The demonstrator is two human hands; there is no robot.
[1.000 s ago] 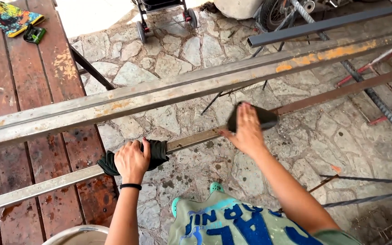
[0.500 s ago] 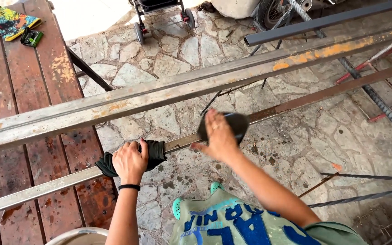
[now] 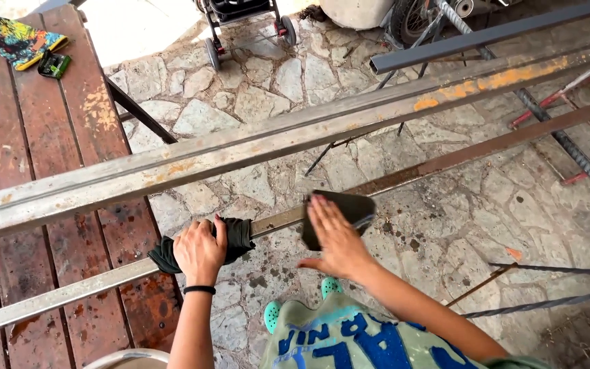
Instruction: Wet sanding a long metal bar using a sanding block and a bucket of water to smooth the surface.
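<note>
Ground: pale irregular flagstone paving (image 3: pixel 268 89) is filling the middle and right of the frame, stained dark under the work.
Left hand: the left hand (image 3: pixel 199 250) is sitting at lower centre-left, fingers curled tight around a dark green cloth (image 3: pixel 237 236) that is wrapping the thin bar; a black band is circling the wrist.
Right hand: the right hand (image 3: pixel 336 239) is lying at lower centre, fingers straight and held together, flat on a dark sanding sheet (image 3: pixel 349 208) that is folding over the same bar.
Thin bar: the thin metal bar (image 3: pixel 69 294) is running from the lower left edge up toward the right edge, grey and pale on the left of the hands, rusty brown on the right of them.
Wide bar: a broader grey metal beam (image 3: pixel 172 171), spotted with rust and orange, is lying parallel just above, apart from the hands.
Bench: red-brown wooden planks (image 3: pixel 8 137) are covering the left of the frame, both bars resting across them.
Upper left: a multicoloured cloth (image 3: pixel 15 41) is lying on the planks.
Top: a wheeled cart (image 3: pixel 240 20) is standing on the paving.
Right: ribbed steel rods (image 3: pixel 568 147) are lying on the stone.
</note>
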